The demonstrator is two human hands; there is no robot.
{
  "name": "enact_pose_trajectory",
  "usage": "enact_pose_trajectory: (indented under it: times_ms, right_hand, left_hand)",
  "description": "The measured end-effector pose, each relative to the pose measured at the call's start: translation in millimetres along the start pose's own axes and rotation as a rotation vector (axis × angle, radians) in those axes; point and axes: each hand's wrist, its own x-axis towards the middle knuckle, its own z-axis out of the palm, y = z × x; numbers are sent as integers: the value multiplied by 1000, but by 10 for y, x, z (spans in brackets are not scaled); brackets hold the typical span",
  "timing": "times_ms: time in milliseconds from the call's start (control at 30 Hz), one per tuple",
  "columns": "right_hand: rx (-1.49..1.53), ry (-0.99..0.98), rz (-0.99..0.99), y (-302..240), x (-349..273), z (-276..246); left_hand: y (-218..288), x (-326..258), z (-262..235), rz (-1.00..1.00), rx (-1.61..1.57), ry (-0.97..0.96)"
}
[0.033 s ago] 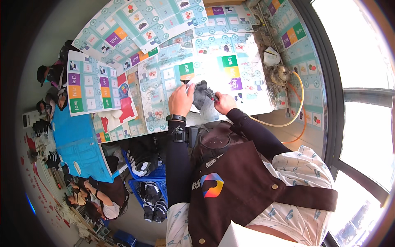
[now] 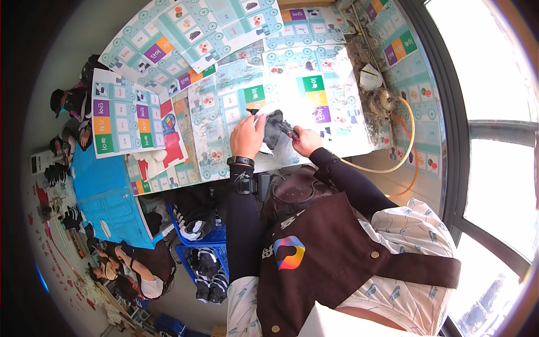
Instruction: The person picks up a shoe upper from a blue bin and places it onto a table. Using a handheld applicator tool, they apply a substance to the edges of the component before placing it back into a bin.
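A small dark grey cloth [image 2: 274,127] lies on a table covered with printed sheets [image 2: 325,95]. My left hand [image 2: 247,137] grips its left side and wears a black wristband. My right hand [image 2: 306,140] pinches its right edge, with something small and dark red between the fingers that I cannot identify. A white scrap [image 2: 267,150] shows just under the cloth by my left hand. Both my sleeves are black, and I wear a brown apron.
Blue baskets [image 2: 197,231] with black and white items stand under the table's near edge. A blue mat [image 2: 106,194] lies at the left. Another person [image 2: 135,269] sits on the floor at lower left. An orange hose [image 2: 405,147] curves at the table's right, near a white crumpled object [image 2: 370,76].
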Motion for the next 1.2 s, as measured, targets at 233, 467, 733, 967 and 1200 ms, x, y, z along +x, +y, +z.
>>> enact_pose_trajectory:
  times_ms: [233,467,733,967,1200]
  right_hand:
    - [8,-71,-10,90,-11,100]
    - [90,63,25,66,29,1]
    - [116,12,-20,198,12,119]
    - [190,78,84,66,37,-54]
    - [140,-2,58,154,17,45]
  left_hand:
    - [10,2,-11,-10,9,-17]
    - [-35,-17,-26,12,-22,33]
    - [2,7,-38,-8,-25,5]
    - [-45,6,-29,-7,-45,26]
    - [-32,21,-21,-17,-20,7]
